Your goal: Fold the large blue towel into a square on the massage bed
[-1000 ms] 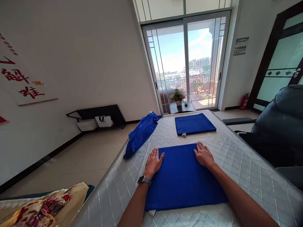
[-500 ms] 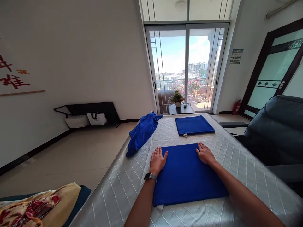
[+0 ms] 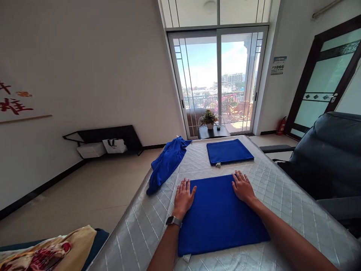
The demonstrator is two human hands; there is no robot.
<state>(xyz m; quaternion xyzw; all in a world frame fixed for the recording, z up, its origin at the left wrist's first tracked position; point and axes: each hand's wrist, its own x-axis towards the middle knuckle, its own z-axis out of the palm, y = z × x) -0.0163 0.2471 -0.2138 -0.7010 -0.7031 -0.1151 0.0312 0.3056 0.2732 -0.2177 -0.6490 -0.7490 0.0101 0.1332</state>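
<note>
A blue rectangular cloth piece point(image 3: 220, 214), perhaps a cushion cover, lies flat before me on a silvery quilted mattress point(image 3: 141, 226). A white tag point(image 3: 186, 258) pokes out at its near left corner. My left hand point(image 3: 184, 196) rests palm down on its far left corner, fingers stretched out. At the far right corner, my right hand point(image 3: 243, 186) also lies flat, fingers apart. Beyond them is a second flat blue cloth piece point(image 3: 229, 151) with a tag on its near edge. A crumpled blue cloth point(image 3: 168, 162) hangs over the mattress's left edge.
A patterned blanket point(image 3: 53, 250) is at the lower left. On the right stands a dark armchair point(image 3: 335, 150). A potted plant point(image 3: 209, 119) sits on a black chair point(image 3: 214, 131) by the sliding glass door point(image 3: 194, 75). White bags point(image 3: 115, 146) lie along the left wall.
The camera view has tilted and shifted slightly. Both hands remain flat at the far corners of the blue cloth piece, which has not visibly moved on the mattress.
</note>
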